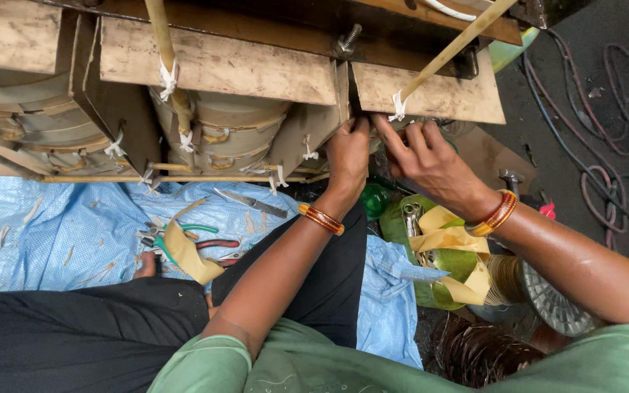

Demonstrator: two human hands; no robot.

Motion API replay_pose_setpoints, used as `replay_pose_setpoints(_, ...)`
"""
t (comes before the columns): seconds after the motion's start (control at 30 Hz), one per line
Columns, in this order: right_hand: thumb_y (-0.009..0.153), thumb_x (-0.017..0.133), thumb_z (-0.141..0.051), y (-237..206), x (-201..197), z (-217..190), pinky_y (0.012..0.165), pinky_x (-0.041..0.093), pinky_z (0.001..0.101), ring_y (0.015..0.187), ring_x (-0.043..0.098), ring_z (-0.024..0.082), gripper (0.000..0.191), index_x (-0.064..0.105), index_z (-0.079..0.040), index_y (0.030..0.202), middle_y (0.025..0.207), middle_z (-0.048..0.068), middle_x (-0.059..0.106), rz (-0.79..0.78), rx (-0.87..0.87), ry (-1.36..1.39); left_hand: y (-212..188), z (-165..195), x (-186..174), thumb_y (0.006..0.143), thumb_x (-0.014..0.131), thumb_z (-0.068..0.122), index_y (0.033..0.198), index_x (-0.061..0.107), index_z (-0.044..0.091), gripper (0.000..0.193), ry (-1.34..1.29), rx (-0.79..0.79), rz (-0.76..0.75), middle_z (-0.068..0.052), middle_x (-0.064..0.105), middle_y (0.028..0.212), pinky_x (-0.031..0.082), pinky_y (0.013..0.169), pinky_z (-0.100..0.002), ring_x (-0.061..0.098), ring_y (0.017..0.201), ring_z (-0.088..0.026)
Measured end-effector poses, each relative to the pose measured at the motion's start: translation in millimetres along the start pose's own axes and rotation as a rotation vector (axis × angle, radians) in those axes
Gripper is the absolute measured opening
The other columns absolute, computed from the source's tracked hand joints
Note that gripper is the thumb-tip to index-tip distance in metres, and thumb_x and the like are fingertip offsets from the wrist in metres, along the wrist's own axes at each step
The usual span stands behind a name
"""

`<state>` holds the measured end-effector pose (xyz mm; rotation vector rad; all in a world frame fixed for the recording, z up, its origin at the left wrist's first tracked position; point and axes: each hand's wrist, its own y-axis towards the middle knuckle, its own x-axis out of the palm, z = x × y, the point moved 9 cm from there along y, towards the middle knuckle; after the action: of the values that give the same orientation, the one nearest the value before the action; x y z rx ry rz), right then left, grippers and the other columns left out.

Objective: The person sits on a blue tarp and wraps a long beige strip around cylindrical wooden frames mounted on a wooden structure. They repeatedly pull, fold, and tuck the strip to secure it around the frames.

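- Hands at centre of the frame: the left hand [349, 154] and the right hand [431, 164] meet at the lower edge of a large transformer-like assembly [220, 65], in the dark gap between two tan insulating boards [431, 93].
- Grip, left: fingers curled and pressed upward into the gap; whether they pinch anything cannot be told, since the fingertips are hidden.
- Grip, right: fingers bent and drawn together toward the same gap, fingertips just beside a white cloth tie [400, 106]; what they pinch, if anything, is not visible.
- Key relation: the white tie binds the lower end of a bamboo-coloured rod [460, 44], whose long axis runs diagonally to the upper right of the frame. The tie lies directly above the right hand, which is nearer; the left hand sits just to its left.
- Surroundings: pliers [198, 244] and yellow tape strips [187, 255] lie on a blue tarpaulin [60, 225] at lower left, well apart from both hands.
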<state>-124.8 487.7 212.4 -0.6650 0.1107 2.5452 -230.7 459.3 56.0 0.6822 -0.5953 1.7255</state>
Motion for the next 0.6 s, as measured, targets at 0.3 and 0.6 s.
replay_pose_setpoints(0.3, 0.091, 0.064, -0.017, 31, 35, -18, 0.056, 0.047, 0.0288, 0.064, 0.058, 0.014, 0.013, 0.069, -0.012, 0.081, 0.093, 0.007, 0.056, -0.328, -0.032, 0.094, -76, 79, -20, 0.1, 0.056, 0.005, 0.121, 0.062, 0.0, 0.023, 0.47, 0.438, -0.105, -0.017, 0.068, 0.122, 0.049, 0.103, -0.041, 0.065, 0.116, -0.033)
replay_pose_setpoints(0.6, 0.089, 0.07, -0.016, 25, -6, -82, 0.062, 0.056, 0.0388, 0.073, 0.068, 0.027, 0.03, 0.071, -0.014, 0.119, 0.144, 0.015, 0.062, -0.179, -0.035, 0.768, -130, 59, -257, 0.079, 0.065, 0.003, 0.12, 0.069, 0.013, 0.043, 1.654, 0.165, -0.809, -0.006, 0.068, 0.12, 0.042, 0.109, -0.047, 0.06, 0.124, -0.028)
